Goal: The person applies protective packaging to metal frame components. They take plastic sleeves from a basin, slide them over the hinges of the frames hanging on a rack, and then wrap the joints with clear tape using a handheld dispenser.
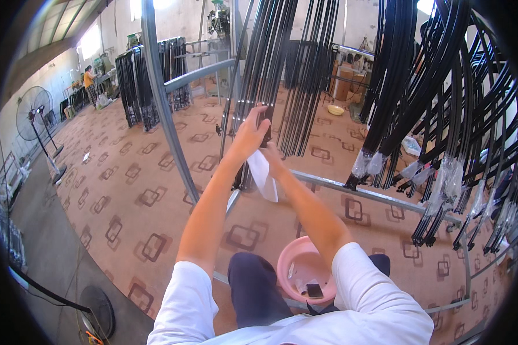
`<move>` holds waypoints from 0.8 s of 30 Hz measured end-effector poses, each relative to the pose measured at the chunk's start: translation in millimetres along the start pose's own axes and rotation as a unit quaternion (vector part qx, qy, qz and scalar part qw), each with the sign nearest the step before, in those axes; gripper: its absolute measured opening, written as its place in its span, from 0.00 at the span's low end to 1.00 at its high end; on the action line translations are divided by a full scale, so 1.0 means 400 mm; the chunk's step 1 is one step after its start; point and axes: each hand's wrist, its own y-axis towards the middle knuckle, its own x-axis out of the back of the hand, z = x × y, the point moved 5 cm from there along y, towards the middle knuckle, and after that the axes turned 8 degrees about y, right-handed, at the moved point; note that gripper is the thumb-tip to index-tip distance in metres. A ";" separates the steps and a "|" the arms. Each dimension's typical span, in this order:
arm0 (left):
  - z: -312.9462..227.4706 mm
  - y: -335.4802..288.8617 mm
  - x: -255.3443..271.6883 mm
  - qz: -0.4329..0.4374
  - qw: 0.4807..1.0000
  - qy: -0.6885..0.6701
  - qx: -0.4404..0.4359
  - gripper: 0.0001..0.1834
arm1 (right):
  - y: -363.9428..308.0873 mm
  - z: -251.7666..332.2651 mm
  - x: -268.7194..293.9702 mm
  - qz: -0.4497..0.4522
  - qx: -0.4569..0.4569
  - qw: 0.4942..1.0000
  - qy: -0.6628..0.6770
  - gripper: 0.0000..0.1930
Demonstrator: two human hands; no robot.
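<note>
Long black strips [269, 54] hang in a bundle in front of me. My left hand [248, 133] is closed around the lower part of this bundle, thumb and fingers bent on either side of a dark piece. Just below it and to the right is my right hand [272, 159], closed at the upper edge of a thin white sheet [263, 177], with its fingers partly hidden. The sheet hangs down between my hands, beside the strip ends; whether it is plastic, paper or cloth I cannot tell.
A pink basin [293, 261] with a small black block and scraps stands between my knees. Metal rack bars [168, 115] rise at left and run low ahead. More black strips [408, 98], ends wrapped in clear plastic, hang right. A floor fan [35, 114] and another person [90, 86] are far left.
</note>
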 end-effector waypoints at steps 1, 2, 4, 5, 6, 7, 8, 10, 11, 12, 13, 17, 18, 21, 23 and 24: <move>0.001 -0.001 -0.001 -0.007 1.000 -0.012 -0.009 0.20 | -0.006 0.008 0.008 -0.009 0.000 1.000 -0.019 0.08; -0.012 -0.006 0.016 -0.016 1.000 -0.020 -0.016 0.20 | -0.019 0.027 0.002 -0.015 0.000 0.999 -0.035 0.08; 0.014 -0.001 0.042 -0.093 0.992 -0.048 -0.071 0.20 | -0.069 0.086 -0.044 -0.005 -0.027 1.000 -0.012 0.10; 0.022 0.012 0.020 -0.064 0.994 -0.076 -0.047 0.19 | -0.090 0.127 -0.031 0.009 0.003 0.998 -0.066 0.10; 0.028 0.016 0.014 -0.035 0.994 -0.098 -0.022 0.19 | -0.107 0.157 -0.026 0.029 0.030 0.992 -0.116 0.10; 0.031 0.020 0.001 -0.006 0.993 -0.119 0.004 0.19 | -0.125 0.184 -0.023 0.046 0.059 0.983 -0.165 0.10; -0.001 0.020 -0.021 0.044 0.988 -0.149 0.013 0.18 | -0.151 0.216 -0.021 0.054 0.076 0.975 -0.202 0.10; -0.036 0.036 -0.056 0.127 0.979 -0.156 0.043 0.14 | -0.191 0.263 -0.020 0.053 0.075 0.968 -0.234 0.10; -0.050 0.041 -0.067 0.144 0.970 -0.183 0.065 0.13 | -0.205 0.276 -0.022 0.050 0.068 0.968 -0.238 0.10; -0.069 0.049 -0.065 0.118 0.976 -0.172 0.058 0.12 | -0.218 0.290 -0.021 0.047 0.062 0.968 -0.239 0.10; -0.090 0.055 -0.060 0.090 0.982 -0.159 0.052 0.11 | -0.227 0.303 -0.024 0.046 0.058 0.968 -0.240 0.10; -0.196 0.018 0.031 -0.276 0.932 0.196 -0.128 0.11 | -0.265 0.328 0.006 0.037 0.044 0.966 -0.253 0.11; -0.198 0.012 0.044 -0.309 0.899 0.270 -0.156 0.17 | -0.267 0.326 0.013 0.036 0.043 0.967 -0.249 0.11; -0.014 0.069 0.074 -0.340 0.924 0.174 0.017 0.24 | -0.268 0.338 0.002 0.041 0.044 0.970 -0.234 0.11; 0.091 0.099 0.080 -0.191 0.970 -0.010 0.149 0.32 | -0.257 0.319 -0.001 0.046 0.041 0.976 -0.211 0.11; 0.105 0.120 0.086 -0.136 0.980 -0.042 0.141 0.33 | -0.252 0.317 -0.014 0.049 0.041 0.977 -0.203 0.11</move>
